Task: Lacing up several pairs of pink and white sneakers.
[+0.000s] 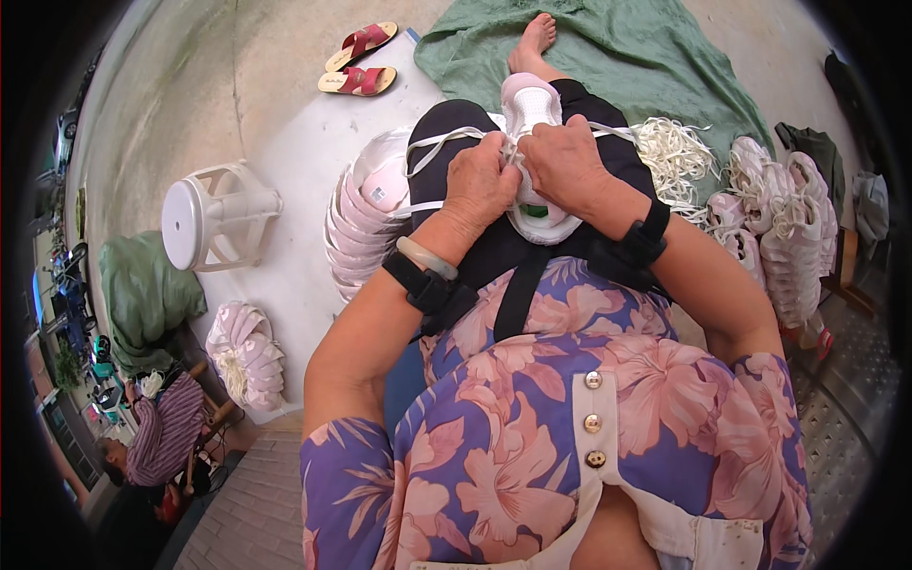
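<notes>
A white and pale pink sneaker point(532, 100) lies across my lap, its toe pointing away from me. My left hand point(483, 182) is closed at the sneaker's lacing area, pinching a white shoelace point(439, 140) whose loose lengths trail to the left over my dark trousers. Against it, my right hand point(570, 169) is also closed, its fingertips on the lacing; another stretch of lace runs out to the right beyond it. The exact grip between the fingertips is hidden. Both wrists wear black straps, and a pale bangle sits on my left forearm.
Nested pink-white shoes point(351, 223) curve beside my left knee. A heap of white laces point(674, 157) and stacked sneakers point(788, 223) lie to the right. Left are a white plastic stool point(223, 217), more shoes point(245, 351) and a seated person point(166, 427). Red sandals point(359, 81) and green cloth point(646, 57) lie ahead.
</notes>
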Available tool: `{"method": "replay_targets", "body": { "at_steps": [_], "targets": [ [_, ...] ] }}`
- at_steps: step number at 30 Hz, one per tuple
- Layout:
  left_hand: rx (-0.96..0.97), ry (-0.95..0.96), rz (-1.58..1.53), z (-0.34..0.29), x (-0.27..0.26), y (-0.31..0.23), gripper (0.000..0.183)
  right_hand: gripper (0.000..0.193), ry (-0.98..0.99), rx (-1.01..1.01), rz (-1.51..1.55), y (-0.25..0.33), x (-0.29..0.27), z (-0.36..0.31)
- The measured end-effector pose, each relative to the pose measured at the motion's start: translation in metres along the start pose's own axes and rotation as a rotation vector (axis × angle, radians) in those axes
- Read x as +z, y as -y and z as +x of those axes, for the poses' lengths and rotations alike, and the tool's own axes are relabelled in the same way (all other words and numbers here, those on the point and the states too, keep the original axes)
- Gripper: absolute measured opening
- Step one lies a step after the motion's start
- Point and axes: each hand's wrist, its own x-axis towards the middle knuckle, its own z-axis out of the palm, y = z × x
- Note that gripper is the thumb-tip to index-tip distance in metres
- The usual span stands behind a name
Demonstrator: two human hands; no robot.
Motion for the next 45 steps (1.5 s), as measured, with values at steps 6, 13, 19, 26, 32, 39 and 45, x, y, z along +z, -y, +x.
{"method": "replay_targets", "body": {
  "at_steps": [6, 13, 19, 26, 32, 39, 45],
  "targets": [
    [-0.005, 0.008, 0.100, -0.002, -0.001, 0.000, 0.032, 0.010, -0.149, 0.080, 0.070, -0.073, -0.034, -0.102],
    [-0.003, -0.041, 0.054, -0.002, -0.004, -0.007, 0.026, 0.009, -0.084, 0.661, 0.230, -0.176, 0.000, -0.273],
    [0.174, -0.216, 0.249, 0.016, -0.010, 0.004, 0.022, 0.012, 0.108, 0.411, 0.162, -0.132, -0.006, -0.196],
    [0.145, -0.012, 0.229, 0.028, -0.016, 0.006, 0.016, 0.023, -0.337, 0.042, 0.308, -0.090, -0.006, -0.107],
    [-0.309, 0.264, -0.529, 0.030, -0.031, -0.003, 0.017, 0.024, -0.272, 0.003, 0.381, -0.058, 0.001, -0.072],
    [-0.154, 0.422, -0.523, 0.030, -0.031, -0.005, 0.016, 0.008, -0.292, 0.127, 0.595, -0.060, -0.004, -0.073],
    [-0.151, 0.364, -0.324, 0.033, -0.024, -0.001, 0.027, 0.007, -0.405, 0.190, 0.490, -0.105, -0.022, -0.111]
  ]
}}
